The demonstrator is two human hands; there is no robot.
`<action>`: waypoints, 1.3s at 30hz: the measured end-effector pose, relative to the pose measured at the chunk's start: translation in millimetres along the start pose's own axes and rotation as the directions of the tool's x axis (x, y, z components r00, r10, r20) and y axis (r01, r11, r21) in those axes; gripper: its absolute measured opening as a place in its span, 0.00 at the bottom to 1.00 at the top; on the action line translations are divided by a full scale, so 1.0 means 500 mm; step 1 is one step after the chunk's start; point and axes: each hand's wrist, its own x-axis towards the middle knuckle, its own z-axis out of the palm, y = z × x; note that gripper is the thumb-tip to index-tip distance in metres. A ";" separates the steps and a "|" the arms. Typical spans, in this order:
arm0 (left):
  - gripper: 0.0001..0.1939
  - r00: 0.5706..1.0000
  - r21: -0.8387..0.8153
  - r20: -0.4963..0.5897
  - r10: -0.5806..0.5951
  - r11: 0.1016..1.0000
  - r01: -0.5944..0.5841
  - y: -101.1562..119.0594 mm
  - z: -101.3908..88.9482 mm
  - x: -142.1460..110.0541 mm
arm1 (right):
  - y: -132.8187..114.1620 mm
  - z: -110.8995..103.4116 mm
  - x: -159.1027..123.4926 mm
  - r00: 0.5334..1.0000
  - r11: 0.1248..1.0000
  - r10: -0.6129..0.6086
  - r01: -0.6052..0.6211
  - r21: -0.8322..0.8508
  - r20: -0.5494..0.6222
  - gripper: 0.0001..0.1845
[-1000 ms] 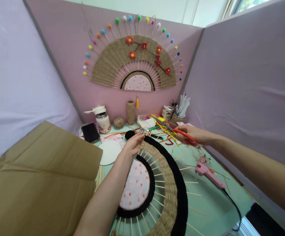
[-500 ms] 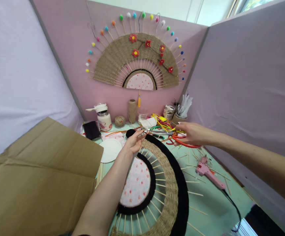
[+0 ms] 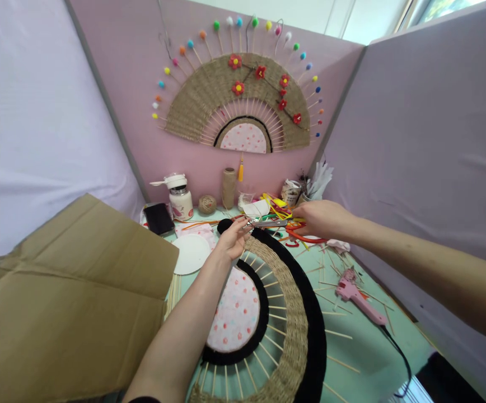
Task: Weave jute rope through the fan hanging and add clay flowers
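My right hand [image 3: 321, 220] grips the red handles of a pair of scissors [image 3: 274, 223], whose blades point left and look nearly closed. The blade tips reach the fingers of my left hand [image 3: 232, 238], which are pinched together. A thin strand shows beside them, but what they hold is too small to make out. Below lies a half-round woven fan [image 3: 295, 313] with thin wooden sticks, a black fuzzy outer band [image 3: 315, 324] and a pink dotted fabric centre [image 3: 237, 313]. My left forearm crosses over part of the fan.
A bent cardboard sheet [image 3: 70, 302] fills the left. A pink glue gun [image 3: 360, 299] lies at right among loose sticks. Behind are a phone [image 3: 159, 218], a jar [image 3: 181, 204], a twine ball [image 3: 207, 204], a twine spool [image 3: 228, 188] and pipe cleaners [image 3: 274, 206]. A finished fan [image 3: 201, 101] hangs on the wall.
The scissor blades, spread apart before, have come together. My right hand has shifted slightly left and up, while my left hand stays at the blade tips. The whole view has shifted a little.
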 end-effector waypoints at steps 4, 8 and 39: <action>0.05 1.000 0.016 0.018 0.002 1.000 -0.002 0.000 0.003 -0.003 | -0.009 -0.007 0.003 1.000 1.000 0.005 -0.005 0.004 0.010 0.16; 0.06 1.000 0.021 0.027 -0.002 1.000 0.002 0.001 0.005 -0.005 | -0.010 -0.012 0.003 1.000 1.000 0.017 -0.017 0.008 0.014 0.15; 0.14 0.991 0.106 -0.132 0.016 0.994 -0.002 -0.023 -0.031 0.029 | -0.040 0.310 0.062 0.950 0.866 0.292 -0.312 0.391 0.113 0.18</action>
